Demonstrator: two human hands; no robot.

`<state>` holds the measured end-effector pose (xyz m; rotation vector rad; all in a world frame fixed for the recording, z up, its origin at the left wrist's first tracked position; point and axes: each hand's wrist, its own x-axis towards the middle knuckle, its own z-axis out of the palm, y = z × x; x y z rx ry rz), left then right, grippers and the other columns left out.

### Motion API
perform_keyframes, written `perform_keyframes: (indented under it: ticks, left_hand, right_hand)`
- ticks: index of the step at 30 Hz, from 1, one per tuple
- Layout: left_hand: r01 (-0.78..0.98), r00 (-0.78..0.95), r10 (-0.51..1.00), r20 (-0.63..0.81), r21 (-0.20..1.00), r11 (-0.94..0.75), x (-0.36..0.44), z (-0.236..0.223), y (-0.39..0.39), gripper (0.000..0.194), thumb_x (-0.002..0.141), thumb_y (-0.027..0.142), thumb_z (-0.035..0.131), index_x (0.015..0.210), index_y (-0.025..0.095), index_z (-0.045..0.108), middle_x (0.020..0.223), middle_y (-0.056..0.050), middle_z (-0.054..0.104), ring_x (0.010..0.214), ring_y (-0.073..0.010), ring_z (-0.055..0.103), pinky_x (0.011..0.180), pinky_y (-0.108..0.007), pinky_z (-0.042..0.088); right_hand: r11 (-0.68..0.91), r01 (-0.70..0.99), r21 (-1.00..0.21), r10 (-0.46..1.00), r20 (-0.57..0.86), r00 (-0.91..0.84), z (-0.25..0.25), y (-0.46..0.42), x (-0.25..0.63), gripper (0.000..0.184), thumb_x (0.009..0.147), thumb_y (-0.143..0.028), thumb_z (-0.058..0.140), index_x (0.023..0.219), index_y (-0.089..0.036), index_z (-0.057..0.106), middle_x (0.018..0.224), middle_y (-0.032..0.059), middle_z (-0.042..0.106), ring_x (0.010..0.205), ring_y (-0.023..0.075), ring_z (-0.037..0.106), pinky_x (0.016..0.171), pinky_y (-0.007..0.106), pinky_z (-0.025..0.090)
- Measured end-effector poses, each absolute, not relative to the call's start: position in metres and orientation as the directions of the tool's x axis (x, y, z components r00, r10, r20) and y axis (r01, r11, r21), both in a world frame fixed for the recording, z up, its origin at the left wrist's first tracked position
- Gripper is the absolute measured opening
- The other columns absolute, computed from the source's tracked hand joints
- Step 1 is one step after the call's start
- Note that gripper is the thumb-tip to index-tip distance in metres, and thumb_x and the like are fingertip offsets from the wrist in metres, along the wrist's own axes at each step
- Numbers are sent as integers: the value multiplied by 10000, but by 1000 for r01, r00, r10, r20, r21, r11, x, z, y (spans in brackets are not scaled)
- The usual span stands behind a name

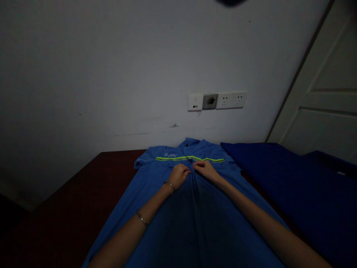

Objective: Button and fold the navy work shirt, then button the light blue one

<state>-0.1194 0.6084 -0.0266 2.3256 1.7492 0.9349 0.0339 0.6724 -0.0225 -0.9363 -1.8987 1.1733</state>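
A blue short-sleeved work shirt lies spread out, collar toward the wall, with a yellow-green stripe across the chest and white lettering above it. My left hand pinches the cloth at the front opening, just below the stripe. Opposite it, my right hand has its fingertips closed on the other edge of the opening. A small gap separates the two hands. Whatever fine detail lies between the fingertips is too small and dark to make out. Two bracelets circle my left wrist and forearm.
The shirt rests on a dark red tabletop. Darker blue cloth lies along the right side. Behind stands a white wall with sockets and switches. A pale panelled door is at the right.
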Motion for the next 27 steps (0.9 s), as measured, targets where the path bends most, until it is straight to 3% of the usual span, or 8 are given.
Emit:
perform_keyframes:
  ticks: [8, 27]
  left_hand:
    - [809, 203, 891, 407, 443, -386, -126, -28, 611, 183, 794, 143, 518, 852, 160, 690, 827, -70, 675, 820, -184, 577, 782, -292, 428]
    - [784, 154, 895, 419, 499, -369, -122, -31, 616, 177, 782, 138, 541, 860, 166, 698, 873, -67, 695, 841, -186, 606, 812, -301, 441]
  right_hand:
    - [312, 224, -923, 859, 174, -481, -27, 681, 37, 260, 624, -354, 527, 675, -127, 644, 549, -14, 560, 519, 113, 485, 517, 226, 376]
    - [420, 250, -872, 812, 239, -532, -24, 677, 38, 199, 648, -255, 520, 676, -123, 667, 643, 24, 633, 613, 142, 547, 595, 247, 408]
